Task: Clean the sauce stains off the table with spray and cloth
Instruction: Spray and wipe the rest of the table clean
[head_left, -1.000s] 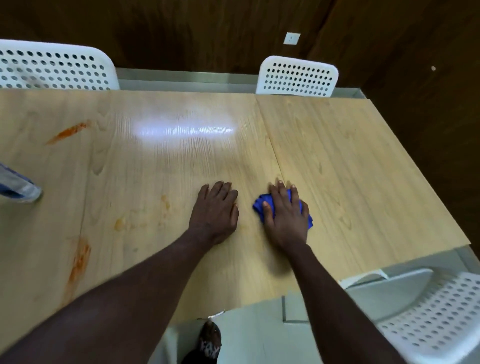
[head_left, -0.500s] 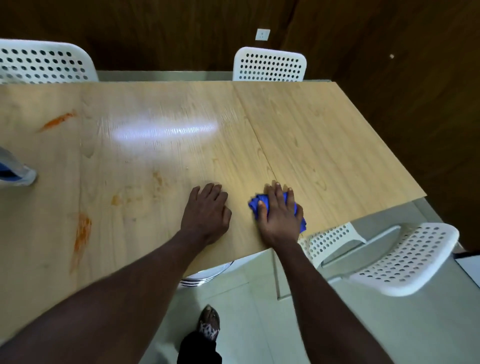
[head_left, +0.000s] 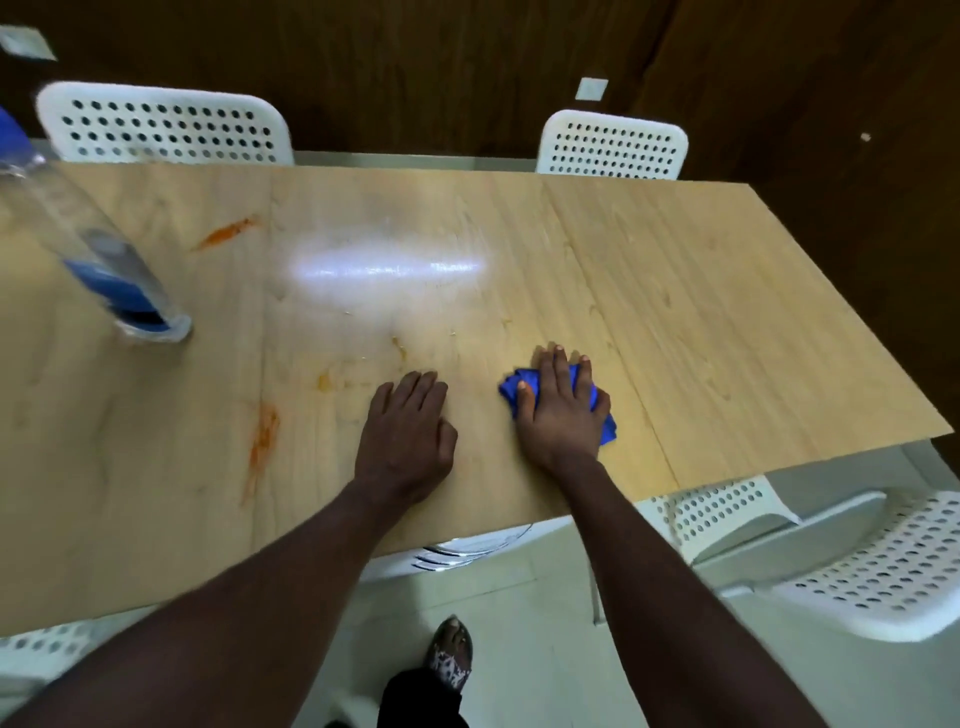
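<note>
My right hand (head_left: 558, 410) lies flat on a crumpled blue cloth (head_left: 607, 423) and presses it onto the wooden table (head_left: 675, 322). My left hand (head_left: 405, 436) rests palm down on the bare wood just left of it, holding nothing. Orange sauce stains remain: a long smear (head_left: 262, 441) left of my left hand, small faint spots (head_left: 324, 381) above it, and a streak (head_left: 226, 234) farther back. A clear spray bottle (head_left: 111, 270) with blue liquid stands at the far left.
Two white perforated chairs stand behind the table, one (head_left: 166, 127) at the left and one (head_left: 613, 145) at the right. Another white chair (head_left: 852, 566) sits at the near right, beside the table's corner. My foot (head_left: 449, 649) is on the pale floor below the near edge.
The view shifted so the spray bottle and more of the left table show. My right hand has slid the cloth a little away from the near edge. My left hand stays flat.
</note>
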